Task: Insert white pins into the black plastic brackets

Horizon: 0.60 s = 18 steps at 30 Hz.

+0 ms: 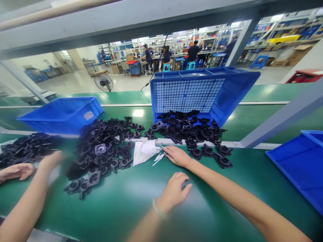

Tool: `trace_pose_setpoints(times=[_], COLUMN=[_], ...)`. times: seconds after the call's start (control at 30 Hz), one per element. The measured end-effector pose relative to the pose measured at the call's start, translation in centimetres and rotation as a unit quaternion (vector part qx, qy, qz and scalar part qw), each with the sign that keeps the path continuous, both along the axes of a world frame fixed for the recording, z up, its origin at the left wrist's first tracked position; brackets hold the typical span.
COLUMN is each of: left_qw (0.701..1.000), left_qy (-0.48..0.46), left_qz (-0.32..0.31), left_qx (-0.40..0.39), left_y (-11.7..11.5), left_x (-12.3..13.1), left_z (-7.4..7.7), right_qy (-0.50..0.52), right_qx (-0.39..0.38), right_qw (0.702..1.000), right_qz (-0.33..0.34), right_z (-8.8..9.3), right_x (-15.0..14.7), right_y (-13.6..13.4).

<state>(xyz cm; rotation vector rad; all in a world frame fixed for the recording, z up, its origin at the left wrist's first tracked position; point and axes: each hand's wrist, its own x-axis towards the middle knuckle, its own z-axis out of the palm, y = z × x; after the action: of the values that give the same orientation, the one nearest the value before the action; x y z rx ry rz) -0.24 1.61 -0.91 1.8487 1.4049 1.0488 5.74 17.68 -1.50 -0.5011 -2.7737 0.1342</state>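
Observation:
My left hand [175, 190], with a pale bracelet at the wrist, is over the green table. Its fingers are bent and its thumb stands apart, with nothing visible in its grip. My right hand [178, 156] reaches forward, fingers stretched low over the table. Its fingertips touch the ends of loose thin white sticks [158, 157]. Beside these lies a white plastic bag [145, 152], its mouth toward the sticks. Beyond my right hand are black plastic housings [208, 150], round-centred with a short spout. A larger heap of black housings [106, 141] lies left of the bag.
A tipped blue crate [204, 75] stands behind the black parts. Other blue bins are at the left [60, 116] and right [297, 168]. A co-worker's hands [19, 171] are near another black pile [30, 148]. A grey post [282, 114] slants at the right.

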Motion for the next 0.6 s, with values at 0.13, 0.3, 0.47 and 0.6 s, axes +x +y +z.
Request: trace_pose_setpoints(times=[0.13, 0.3, 0.47, 0.6], left_qw=[1.0, 1.0, 0.997, 0.987], left_qy=[-0.003, -0.003, 0.045, 0.106], left_qz=[0.0, 0.003, 0.054, 0.118], left_qx=[0.0, -0.003, 0.02, 0.039], left_y=[0.0, -0.2, 0.2, 0.7], left_x=[0.1, 0.3, -0.2, -1.4], left_z=[-0.1, 0.1, -0.1, -0.4], right_qy=[0.057, 0.127, 0.176, 0.222], right_qx=[-0.02, -0.046, -0.063, -0.096], right_qw=[0.998, 0.988, 0.976, 0.96], right_qz=[-0.019, -0.072, -0.11, -0.14], right_z=[-0.7, -1.5, -1.5, -1.4], right_x=[1.3, 2.8, 3.9, 5.9], right_y=[-0.6, -1.5, -2.6, -4.3])
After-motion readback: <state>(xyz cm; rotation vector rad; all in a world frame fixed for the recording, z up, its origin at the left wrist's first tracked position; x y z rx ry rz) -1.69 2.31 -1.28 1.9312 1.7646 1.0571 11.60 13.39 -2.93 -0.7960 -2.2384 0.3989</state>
